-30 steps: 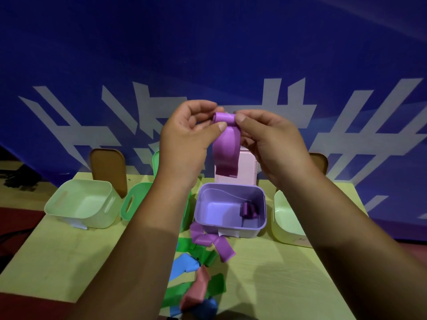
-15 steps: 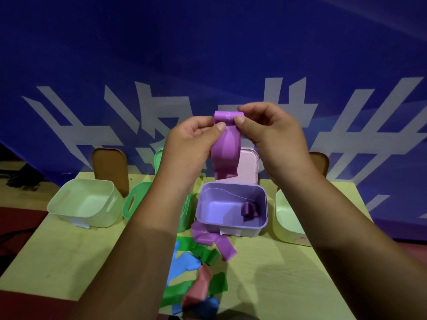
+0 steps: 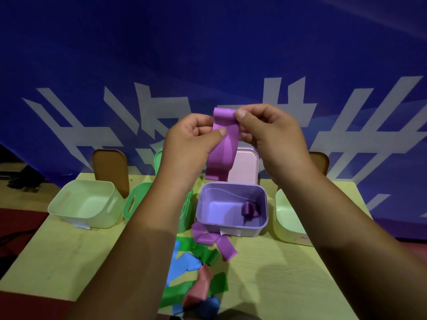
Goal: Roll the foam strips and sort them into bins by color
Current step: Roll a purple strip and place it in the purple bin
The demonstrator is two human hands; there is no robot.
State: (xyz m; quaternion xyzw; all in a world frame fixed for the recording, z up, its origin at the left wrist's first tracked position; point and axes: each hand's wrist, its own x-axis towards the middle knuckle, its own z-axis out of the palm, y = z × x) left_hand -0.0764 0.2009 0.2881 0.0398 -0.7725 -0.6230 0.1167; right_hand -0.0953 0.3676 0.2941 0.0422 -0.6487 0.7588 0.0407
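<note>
Left hand [image 3: 191,137] drops lower on the purple foam strip [image 3: 223,153]
Its thumb now pinches the strip below the curled top end, which the right hand [image 3: 270,128] holds slightly higher than a second ago.

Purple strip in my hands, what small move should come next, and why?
Probably turn the top end over on itself with both thumbs to start the roll. The left hand and right hand pinch only the upper end of the purple strip, and most of it hangs loose above the purple bin, where one rolled purple piece already lies.
</note>
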